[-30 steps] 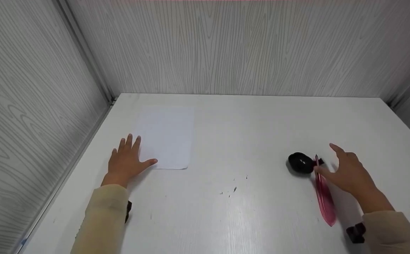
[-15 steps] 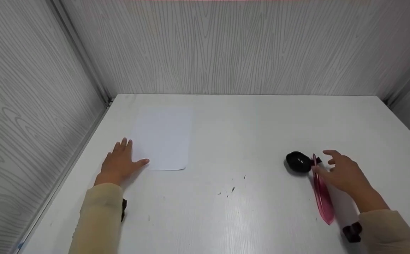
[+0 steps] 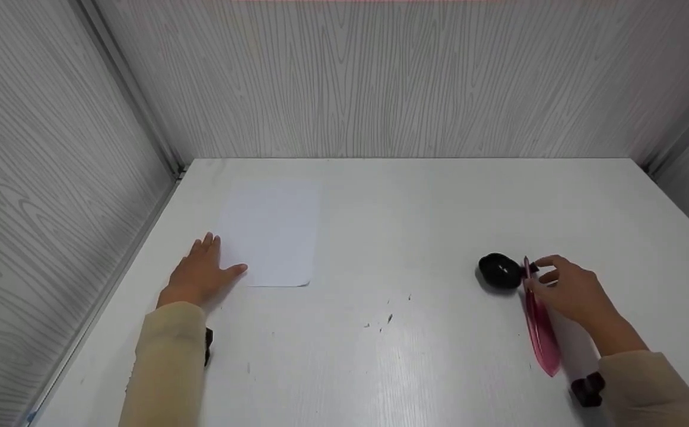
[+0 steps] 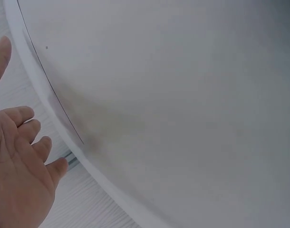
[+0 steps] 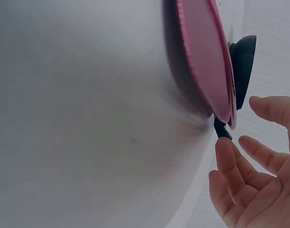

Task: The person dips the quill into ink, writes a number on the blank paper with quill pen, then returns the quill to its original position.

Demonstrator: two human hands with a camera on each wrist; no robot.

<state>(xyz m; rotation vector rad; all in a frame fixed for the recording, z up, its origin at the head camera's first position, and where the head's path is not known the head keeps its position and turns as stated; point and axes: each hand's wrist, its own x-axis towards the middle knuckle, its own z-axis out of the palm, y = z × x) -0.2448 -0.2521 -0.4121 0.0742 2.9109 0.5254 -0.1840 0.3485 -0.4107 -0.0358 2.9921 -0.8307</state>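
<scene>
In the head view my left hand (image 3: 199, 276) lies low over the table with straight fingers, at the near left corner of a white paper sheet (image 3: 273, 237). Its thumb overlaps the sheet's corner. My right hand (image 3: 575, 296) curves loosely around the far end of a narrow, pointed, translucent pink piece (image 3: 541, 338). A glossy black rounded piece (image 3: 499, 271) sits against that end, with a small black tab (image 5: 222, 129) beyond. In the right wrist view the thumb (image 5: 271, 108) stands apart from the pink piece, while one fingertip is right at the tab.
The white table (image 3: 427, 367) carries several small dark specks (image 3: 389, 319) near its middle. A grey wood-grain panel (image 3: 344, 77) rises behind it, and another side panel (image 3: 35, 196) stands along the left.
My right hand's fingers have curled in closer around the far end of the pink piece. The left hand has drawn slightly back to the left, its fingers closer together.
</scene>
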